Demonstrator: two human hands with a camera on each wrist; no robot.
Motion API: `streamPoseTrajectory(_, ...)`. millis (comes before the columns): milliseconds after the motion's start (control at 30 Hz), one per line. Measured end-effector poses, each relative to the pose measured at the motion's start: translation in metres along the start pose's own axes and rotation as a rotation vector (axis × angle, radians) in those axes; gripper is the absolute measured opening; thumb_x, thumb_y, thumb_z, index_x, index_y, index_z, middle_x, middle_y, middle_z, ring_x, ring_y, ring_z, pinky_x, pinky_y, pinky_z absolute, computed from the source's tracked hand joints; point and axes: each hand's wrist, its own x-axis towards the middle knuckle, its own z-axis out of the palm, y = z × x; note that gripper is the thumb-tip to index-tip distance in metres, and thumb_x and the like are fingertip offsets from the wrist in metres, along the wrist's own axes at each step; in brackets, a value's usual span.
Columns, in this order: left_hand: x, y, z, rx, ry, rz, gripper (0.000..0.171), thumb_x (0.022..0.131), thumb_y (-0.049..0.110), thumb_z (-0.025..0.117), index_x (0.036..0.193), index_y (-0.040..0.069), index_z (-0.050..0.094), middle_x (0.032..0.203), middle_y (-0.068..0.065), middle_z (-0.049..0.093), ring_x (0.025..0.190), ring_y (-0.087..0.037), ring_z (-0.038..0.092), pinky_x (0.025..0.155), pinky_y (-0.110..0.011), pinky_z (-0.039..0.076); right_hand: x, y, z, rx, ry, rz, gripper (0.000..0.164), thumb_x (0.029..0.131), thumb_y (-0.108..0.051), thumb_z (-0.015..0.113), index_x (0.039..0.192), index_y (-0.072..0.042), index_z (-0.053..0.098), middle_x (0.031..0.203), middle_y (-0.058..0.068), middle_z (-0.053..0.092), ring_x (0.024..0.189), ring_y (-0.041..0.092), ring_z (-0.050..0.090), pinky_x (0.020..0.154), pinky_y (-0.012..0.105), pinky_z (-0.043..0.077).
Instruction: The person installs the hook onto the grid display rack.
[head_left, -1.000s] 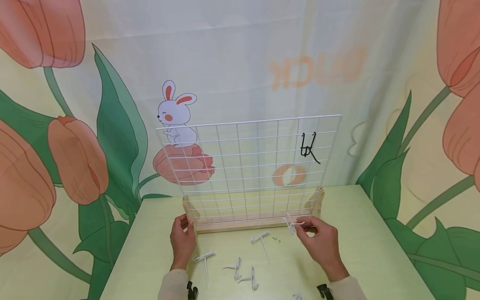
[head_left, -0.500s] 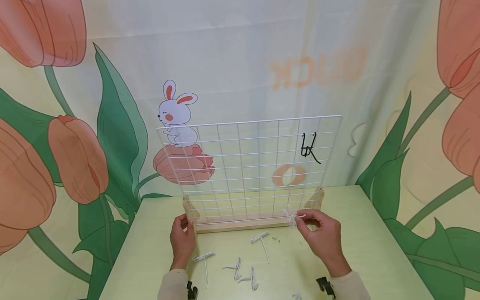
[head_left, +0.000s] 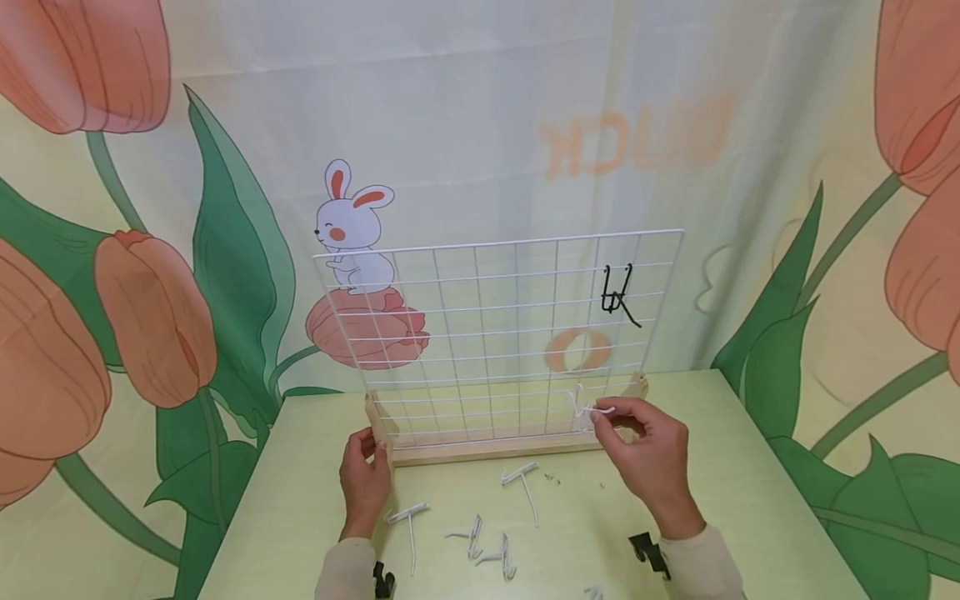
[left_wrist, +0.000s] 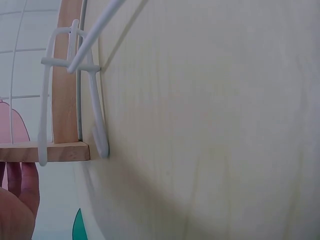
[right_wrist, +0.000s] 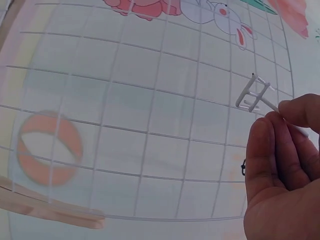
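Observation:
A white wire grid panel [head_left: 495,245] stands upright in a wooden base [head_left: 480,455]. My left hand [head_left: 365,479] holds the base's left end; in the left wrist view its fingers [left_wrist: 30,187] lie against the wooden foot [left_wrist: 65,152]. My right hand [head_left: 651,462] pinches a white wire hook [head_left: 581,410] by its prong, between thumb and fingertips. In the head view this hook overlaps the lower right of the grid, and its two-armed frame [right_wrist: 254,94] points away from the hand. A black hook [head_left: 613,302] hangs at the grid's upper right.
Several loose white hooks lie in front of the base, among them one near the middle [head_left: 521,475] and one by the left hand [head_left: 408,514]. Small bits [head_left: 552,479] are scattered on the pale table [head_left: 750,500]. Behind hangs a printed curtain [head_left: 480,125].
My right hand has risen with the white hook, from low by the base to higher in front of the grid's lower right. The left hand stays on the base.

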Motion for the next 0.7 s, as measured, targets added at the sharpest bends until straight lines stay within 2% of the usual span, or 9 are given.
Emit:
streamPoseTrajectory(200,-0.001,-0.001,-0.001,0.015,0.001,0.006,0.033,0.108,0.010,0.060,0.140,0.006,0.055,0.134,-0.018,0.065,0.125,-0.037,0.065,0.101,-0.055,0.059,0.012,-0.014,0.000,0.001,0.004,-0.005,0.020,0.082,0.006,0.086,0.098,-0.005,0.081,0.093,0.011,0.081,0.081,-0.004,0.070,0.080,0.008,0.056)
streamPoseTrajectory(467,0.001,-0.003,-0.001,0.007,-0.016,-0.009,0.033,0.108,0.012,0.060,0.140,0.007,0.054,0.134,-0.017,0.065,0.125,-0.036,0.065,0.102,-0.054,0.059,0.029,-0.032,0.006,-0.002,0.024,-0.053,0.017,0.083,0.005,0.084,0.098,-0.003,0.081,0.092,0.013,0.081,0.079,0.001,0.071,0.083,0.009,0.056)
streamPoseTrajectory(700,0.002,-0.002,-0.001,-0.008,-0.018,-0.001,0.033,0.108,0.011,0.060,0.140,0.005,0.055,0.132,-0.017,0.066,0.125,-0.037,0.065,0.102,-0.055,0.058,0.044,-0.043,0.016,-0.050,0.060,-0.102,0.014,0.085,0.001,0.084,0.098,-0.003,0.081,0.093,0.010,0.081,0.076,0.016,0.075,0.085,0.008,0.055)
